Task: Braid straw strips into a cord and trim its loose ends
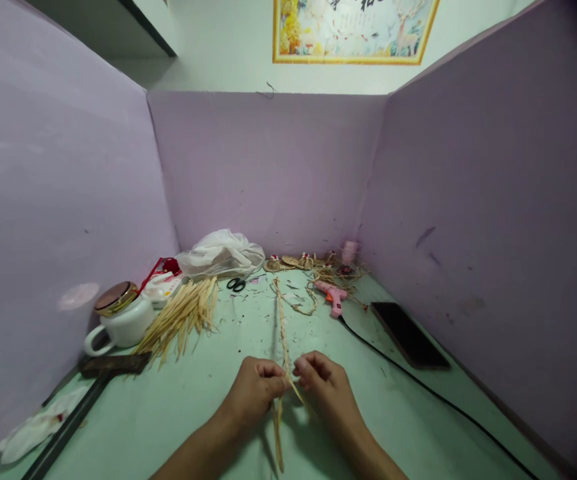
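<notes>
Pale purple panels (268, 167) wall in a light green table (168, 407), with a gold-edged picture (353, 33) at the top of the frame. A thin straw braid (282, 327) runs up the middle of the table, its far end near the frame's centre and its near end at the hands, low in the centre.

The left hand (255, 387) has thumb and forefinger pressed together on the near end of the braid, the other fingers curled in. The right hand (328, 387) is just beside it, thumb and fingertips drawn close; whether a strand is caught between them I cannot tell. Below the left hand, loose strands (278, 437) hang toward the bottom edge, and one short length slants toward the lower right.

The step in hand looks like plaiting: the upper part is already woven, the lower part loose. Another turn would call for the left pinch to stay firm at the crossing while the right fingers bring one strand over and draw it snug, without twisting it.

A bundle of straw (183, 317) lies left of centre, near black-handled scissors (237, 285). Right of centre are a pink glue gun (334, 297) and, farther right, a dark phone (411, 335).
</notes>
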`<state>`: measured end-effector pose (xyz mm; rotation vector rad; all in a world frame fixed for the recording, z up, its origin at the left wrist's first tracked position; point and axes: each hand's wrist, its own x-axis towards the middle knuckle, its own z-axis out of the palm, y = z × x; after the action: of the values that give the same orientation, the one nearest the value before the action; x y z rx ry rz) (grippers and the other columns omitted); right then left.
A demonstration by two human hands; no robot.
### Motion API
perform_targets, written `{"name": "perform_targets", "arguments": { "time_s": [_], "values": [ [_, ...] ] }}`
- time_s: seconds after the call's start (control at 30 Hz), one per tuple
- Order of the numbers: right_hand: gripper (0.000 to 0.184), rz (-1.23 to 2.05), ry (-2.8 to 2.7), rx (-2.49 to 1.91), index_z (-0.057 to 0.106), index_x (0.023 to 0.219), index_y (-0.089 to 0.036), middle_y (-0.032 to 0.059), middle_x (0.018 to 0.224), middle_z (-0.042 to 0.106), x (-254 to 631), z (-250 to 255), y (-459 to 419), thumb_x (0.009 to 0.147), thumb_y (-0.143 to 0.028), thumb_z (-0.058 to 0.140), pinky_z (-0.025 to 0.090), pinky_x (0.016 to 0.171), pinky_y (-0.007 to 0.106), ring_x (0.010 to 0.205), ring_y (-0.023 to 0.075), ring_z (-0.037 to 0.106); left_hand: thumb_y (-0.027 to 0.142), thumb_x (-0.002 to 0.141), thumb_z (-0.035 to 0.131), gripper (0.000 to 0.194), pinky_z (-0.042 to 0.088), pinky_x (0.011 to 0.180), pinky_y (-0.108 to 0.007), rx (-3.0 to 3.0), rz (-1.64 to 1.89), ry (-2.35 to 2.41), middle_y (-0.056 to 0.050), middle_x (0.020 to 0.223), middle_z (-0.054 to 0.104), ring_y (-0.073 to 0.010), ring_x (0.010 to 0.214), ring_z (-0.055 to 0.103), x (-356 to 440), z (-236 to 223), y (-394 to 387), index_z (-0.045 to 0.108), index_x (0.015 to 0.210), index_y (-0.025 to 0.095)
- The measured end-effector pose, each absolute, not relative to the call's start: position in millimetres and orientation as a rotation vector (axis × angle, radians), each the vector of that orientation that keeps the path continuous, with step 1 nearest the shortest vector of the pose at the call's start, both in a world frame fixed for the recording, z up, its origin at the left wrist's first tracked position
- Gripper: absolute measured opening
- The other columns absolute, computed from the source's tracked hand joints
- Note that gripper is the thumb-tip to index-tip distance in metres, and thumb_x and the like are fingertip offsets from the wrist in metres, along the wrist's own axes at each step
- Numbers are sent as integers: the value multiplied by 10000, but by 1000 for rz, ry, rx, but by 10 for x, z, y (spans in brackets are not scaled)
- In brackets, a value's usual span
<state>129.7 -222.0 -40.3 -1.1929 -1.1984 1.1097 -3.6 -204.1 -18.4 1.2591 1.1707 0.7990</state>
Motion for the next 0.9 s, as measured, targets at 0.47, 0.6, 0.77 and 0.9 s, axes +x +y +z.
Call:
{"name": "perform_targets", "arguments": {
  "time_s": [0.47, 0.6, 0.77, 0.9],
  "values": [
    [130, 1476, -1100, -1212, 540, 536, -132, -55, 437, 443, 1282, -411, -2173, 575, -222, 625, 194, 422, 197, 430, 52, 321, 200, 534, 499, 129, 262, 463, -211, 1584, 732, 1354, 25, 436, 436, -88, 475, 367, -95, -218, -2034, 535, 442, 116],
    [118, 1468, -1120, -1220, 539, 514, -134, -53, 423, 462, 1267, -405, -2187, 581, -201, 608, 202, 434, 200, 428, 52, 322, 235, 593, 492, 175, 275, 454, -206, 1697, 609, 1409, 21, 454, 459, -96, 477, 394, -114, -164, -2087, 564, 490, 113],
    [74, 1462, -1105, -1233, 567, 529, -127, -41, 436, 503, 1271, -425, -2182, 569, -181, 598, 232, 446, 202, 435, 60, 360, 254, 664, 480, 205, 290, 501, -206, 1947, 596, 1418, 16, 495, 504, -97, 508, 432, -69, -135, -2243, 581, 534, 132],
    [51, 1453, -1093, -1225, 583, 526, -126, -31, 455, 521, 1264, -441, -2170, 555, -164, 599, 268, 464, 207, 461, 74, 402, 220, 694, 445, 213, 284, 517, -205, 2130, 604, 1375, 13, 506, 528, -88, 505, 449, -31, -199, -2321, 559, 530, 147]
  ]
}}
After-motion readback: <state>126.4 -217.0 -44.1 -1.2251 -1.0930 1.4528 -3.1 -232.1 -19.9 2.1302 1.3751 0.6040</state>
